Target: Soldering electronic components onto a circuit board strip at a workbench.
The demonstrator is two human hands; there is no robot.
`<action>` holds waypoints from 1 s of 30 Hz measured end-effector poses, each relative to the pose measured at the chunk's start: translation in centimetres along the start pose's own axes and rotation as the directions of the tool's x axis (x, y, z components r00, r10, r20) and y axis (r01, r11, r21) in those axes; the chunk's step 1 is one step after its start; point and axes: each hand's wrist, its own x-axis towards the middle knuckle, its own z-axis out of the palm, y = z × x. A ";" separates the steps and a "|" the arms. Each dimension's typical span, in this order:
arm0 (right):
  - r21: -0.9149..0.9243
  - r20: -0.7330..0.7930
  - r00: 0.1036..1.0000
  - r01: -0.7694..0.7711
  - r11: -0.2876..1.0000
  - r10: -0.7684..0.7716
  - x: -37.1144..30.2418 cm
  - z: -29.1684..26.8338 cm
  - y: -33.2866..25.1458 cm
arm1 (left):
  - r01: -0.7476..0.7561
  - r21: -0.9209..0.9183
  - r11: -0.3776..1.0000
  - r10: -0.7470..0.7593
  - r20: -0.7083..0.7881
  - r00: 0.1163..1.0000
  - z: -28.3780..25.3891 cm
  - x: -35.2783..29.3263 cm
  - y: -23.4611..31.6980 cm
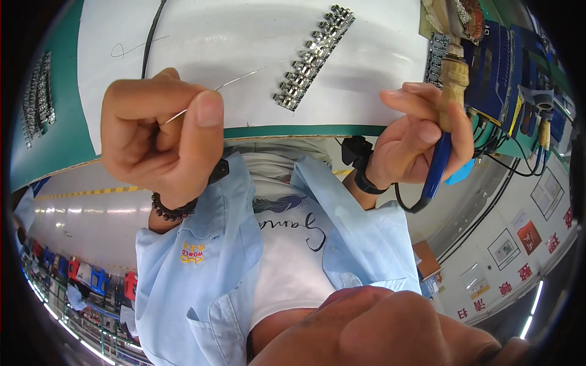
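Observation:
My left hand is closed, pinching a thin silvery solder wire between thumb and forefinger. The wire's free end points toward a slanted strip of small metal-cased parts and stays apart from it. In my right hand is a soldering iron with a wooden handle and a blue rear end, its fingers wrapped loosely around it. The iron points away from me toward the far right, where its tip is hard to make out.
A white sheet covers much of the green bench. More strips of parts lie at the far left. A black cable runs across the sheet. Blue equipment with cables and a dark strip stand at right.

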 end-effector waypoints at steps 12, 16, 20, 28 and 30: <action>-0.014 0.007 0.996 0.084 0.996 -0.084 -1.3 -1.5 0.6 | -0.038 0.241 0.970 0.046 -0.028 0.999 1.7 -0.4 0.1; -0.032 -0.033 0.999 0.029 0.999 -0.030 -1.2 -1.3 0.4 | -0.013 0.252 0.968 0.016 -0.008 1.000 1.8 -0.2 0.3; 0.221 -0.146 0.974 -0.139 0.965 0.173 -1.7 -0.9 -0.4 | -0.018 0.237 0.971 0.024 -0.024 0.999 2.0 -0.2 0.1; 0.225 -0.055 0.989 -0.124 0.967 0.139 -1.2 -1.2 0.1 | 0.033 0.254 0.967 -0.028 -0.024 0.999 2.0 -0.3 0.1; 0.242 -0.052 0.984 -0.154 0.958 0.171 -1.1 -1.2 -0.1 | 0.026 0.263 0.964 -0.023 -0.015 1.000 1.9 -0.2 0.1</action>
